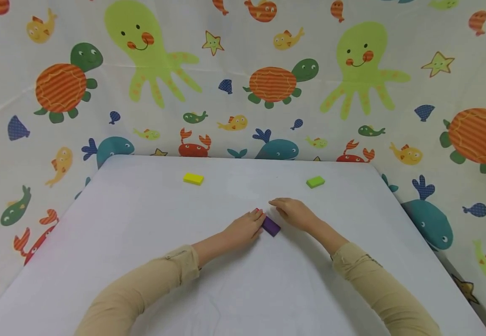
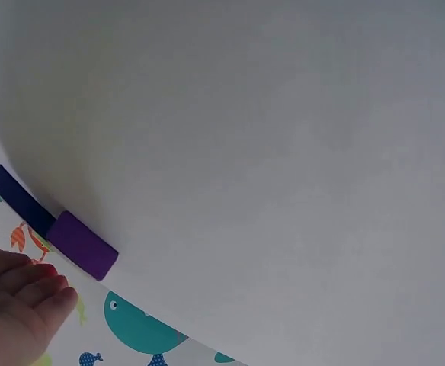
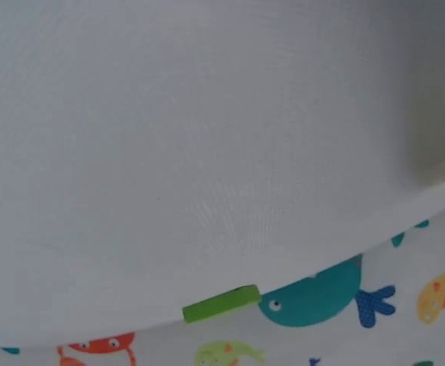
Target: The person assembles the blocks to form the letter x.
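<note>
White tabletop [image 1: 163, 200]: I judge purple block [image 1: 272, 227] may skid if left hand [image 1: 244, 227], fingers extended, hold unclear, nudges it; right hand [image 1: 296, 213] lax, seemingly empty.

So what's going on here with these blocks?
Someone in tan sleeves is working at a white table. Their left hand is over part of a cluster: a purple block sticks out beside it, a dark blue block meets the purple one in the left wrist view, and a bit of red shows past the hand. The right hand is close by, with nothing visible in it. A yellow block and green block lie apart, farther back.
</note>
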{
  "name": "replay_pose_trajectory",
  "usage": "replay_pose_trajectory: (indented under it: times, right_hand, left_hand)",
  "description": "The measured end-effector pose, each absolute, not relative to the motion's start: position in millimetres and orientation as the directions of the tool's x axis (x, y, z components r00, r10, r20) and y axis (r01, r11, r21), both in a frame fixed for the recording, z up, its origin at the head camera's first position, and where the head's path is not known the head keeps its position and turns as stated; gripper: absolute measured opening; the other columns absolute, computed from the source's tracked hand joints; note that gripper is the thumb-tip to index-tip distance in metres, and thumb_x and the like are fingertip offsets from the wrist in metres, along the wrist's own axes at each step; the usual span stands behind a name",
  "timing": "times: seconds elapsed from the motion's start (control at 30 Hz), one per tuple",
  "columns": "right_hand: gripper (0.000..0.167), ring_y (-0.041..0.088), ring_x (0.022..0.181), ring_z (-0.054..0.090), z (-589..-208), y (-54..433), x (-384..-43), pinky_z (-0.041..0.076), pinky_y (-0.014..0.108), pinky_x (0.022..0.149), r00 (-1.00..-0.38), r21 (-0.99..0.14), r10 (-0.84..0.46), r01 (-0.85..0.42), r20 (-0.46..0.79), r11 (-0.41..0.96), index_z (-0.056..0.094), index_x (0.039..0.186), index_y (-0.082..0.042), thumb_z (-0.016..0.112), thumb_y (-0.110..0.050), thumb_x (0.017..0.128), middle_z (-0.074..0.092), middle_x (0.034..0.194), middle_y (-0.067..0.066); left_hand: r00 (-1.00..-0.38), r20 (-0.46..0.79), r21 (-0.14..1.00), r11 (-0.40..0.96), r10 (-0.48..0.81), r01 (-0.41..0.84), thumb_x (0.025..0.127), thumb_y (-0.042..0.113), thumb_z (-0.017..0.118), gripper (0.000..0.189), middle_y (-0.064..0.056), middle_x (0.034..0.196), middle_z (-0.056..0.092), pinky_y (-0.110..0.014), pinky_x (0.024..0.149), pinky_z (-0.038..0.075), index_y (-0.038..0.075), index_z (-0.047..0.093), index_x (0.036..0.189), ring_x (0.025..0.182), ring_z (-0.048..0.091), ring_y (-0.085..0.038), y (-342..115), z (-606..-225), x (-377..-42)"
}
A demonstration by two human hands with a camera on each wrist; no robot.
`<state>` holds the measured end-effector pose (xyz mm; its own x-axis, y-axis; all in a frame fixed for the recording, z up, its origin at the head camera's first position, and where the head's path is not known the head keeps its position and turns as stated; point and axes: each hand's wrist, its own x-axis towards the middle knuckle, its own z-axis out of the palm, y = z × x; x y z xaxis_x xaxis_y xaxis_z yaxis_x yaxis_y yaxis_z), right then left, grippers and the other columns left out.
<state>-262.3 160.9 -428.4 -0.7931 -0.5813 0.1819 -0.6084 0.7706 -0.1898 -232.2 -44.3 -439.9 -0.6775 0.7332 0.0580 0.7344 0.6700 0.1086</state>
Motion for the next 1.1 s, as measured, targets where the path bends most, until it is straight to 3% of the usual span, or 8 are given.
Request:
replay_pose_trajectory:
  times: [0.23, 1.1]
  right_hand:
    - [0.030, 0.030, 0.111, 0.062, -425, 162, -266, 0.051, 0.040, 0.093, -0.801, -0.177, -0.567, -0.596, 0.190, 0.783, 0.062, 0.120, 0.001, 0.058, 0.000, 0.090, 0.066, 0.117, 0.016]
    - [0.030, 0.033, 0.106, 0.064, -421, 183, -288, 0.052, 0.043, 0.090, -0.837, -0.164, -0.490, -0.533, 0.242, 0.830, 0.063, 0.118, 0.002, 0.060, 0.000, 0.088, 0.067, 0.113, 0.019]
  left_hand:
    - [-0.692, 0.051, 0.031, 0.692, 0.720, 0.721, 0.098, 0.023, 0.049, 0.046, -0.019, 0.140, 0.048, -0.039, 0.108, 0.039, -0.006, 0.048, 0.133, 0.133, 0.044, -0.028, -40, -441, -229]
    - [-0.702, 0.009, -0.001, 0.702, 0.712, 0.712, 0.096, 0.030, 0.052, 0.049, -0.019, 0.140, 0.048, -0.033, 0.109, 0.038, -0.006, 0.052, 0.130, 0.132, 0.045, -0.025, -37, -442, -228]
